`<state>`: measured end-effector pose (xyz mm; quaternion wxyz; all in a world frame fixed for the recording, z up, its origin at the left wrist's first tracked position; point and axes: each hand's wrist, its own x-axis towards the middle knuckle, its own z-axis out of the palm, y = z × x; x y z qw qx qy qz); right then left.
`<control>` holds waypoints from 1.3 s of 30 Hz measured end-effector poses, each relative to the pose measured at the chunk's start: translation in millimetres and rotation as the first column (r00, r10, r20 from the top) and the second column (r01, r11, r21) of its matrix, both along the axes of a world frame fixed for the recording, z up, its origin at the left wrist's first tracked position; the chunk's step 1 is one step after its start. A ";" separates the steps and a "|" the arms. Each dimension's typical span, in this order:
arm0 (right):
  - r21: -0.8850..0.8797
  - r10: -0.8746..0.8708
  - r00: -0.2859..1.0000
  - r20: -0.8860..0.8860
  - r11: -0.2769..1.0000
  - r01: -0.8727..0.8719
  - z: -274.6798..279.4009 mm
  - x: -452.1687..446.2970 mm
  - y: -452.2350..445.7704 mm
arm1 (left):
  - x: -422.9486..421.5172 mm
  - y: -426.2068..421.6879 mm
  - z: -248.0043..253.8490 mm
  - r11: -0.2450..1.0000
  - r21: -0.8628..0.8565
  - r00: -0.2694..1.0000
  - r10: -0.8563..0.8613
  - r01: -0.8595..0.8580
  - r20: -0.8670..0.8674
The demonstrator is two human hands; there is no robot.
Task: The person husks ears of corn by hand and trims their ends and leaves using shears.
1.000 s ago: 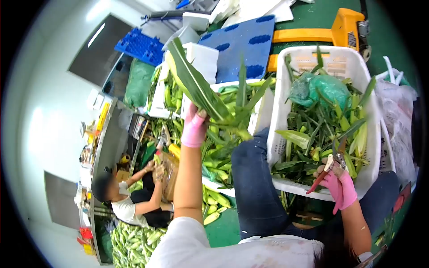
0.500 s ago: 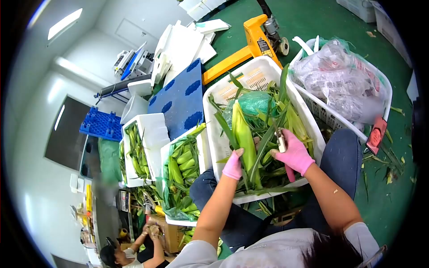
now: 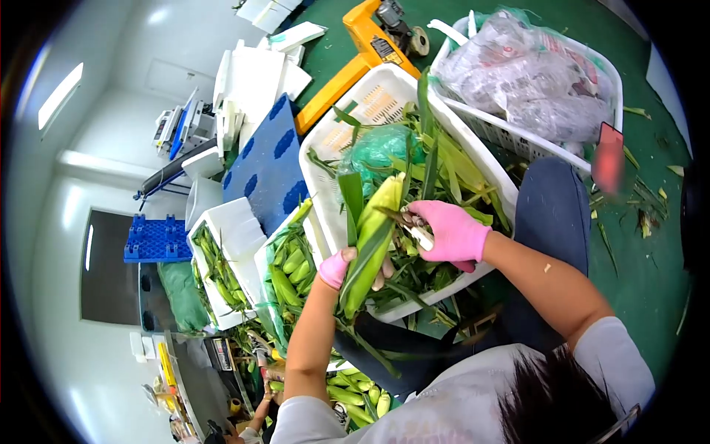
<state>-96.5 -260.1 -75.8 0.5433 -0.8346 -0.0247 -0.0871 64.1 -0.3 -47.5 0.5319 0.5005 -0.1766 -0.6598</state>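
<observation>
Now the corn ear tilts over the white crate's near corner, closer to the shears than half a second ago; the left hand's fingers grasp it, the right hand's clench the shears, blades seemingly within trimming reach, contact unclear.

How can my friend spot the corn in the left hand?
Find the big white basket stuffed with leaves. At its near left corner, a pink-gloved left hand holds an ear of corn. Unlike the ears in the white boxes, this one has shears right by it, in the right hand.
</observation>
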 end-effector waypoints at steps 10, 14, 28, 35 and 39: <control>0.161 -0.126 0.950 -0.286 0.971 0.177 -7.9 4.3 16.4 | 23.6 47.9 31.3 0.962 0.230 0.803 -0.018 -0.149 0.596; -0.163 -0.360 0.911 -0.202 0.929 0.331 21.2 5.4 -1.8 | 29.1 21.1 76.5 0.969 0.246 0.802 -0.167 0.025 0.573; 0.324 0.409 0.887 -0.216 0.887 -0.330 -2.1 -14.8 45.4 | 47.8 -82.0 95.8 0.432 0.603 0.407 -0.894 0.670 0.188; 0.341 -0.067 0.924 -0.377 0.917 0.205 -9.9 -6.8 35.4 | 25.4 -27.9 133.2 0.811 -0.504 -0.680 0.191 -0.298 0.708; 0.201 -0.295 0.933 -0.205 0.921 0.335 -2.1 -12.1 23.5 | -72.0 -11.4 46.0 0.899 -0.098 -0.264 -0.020 -0.428 0.964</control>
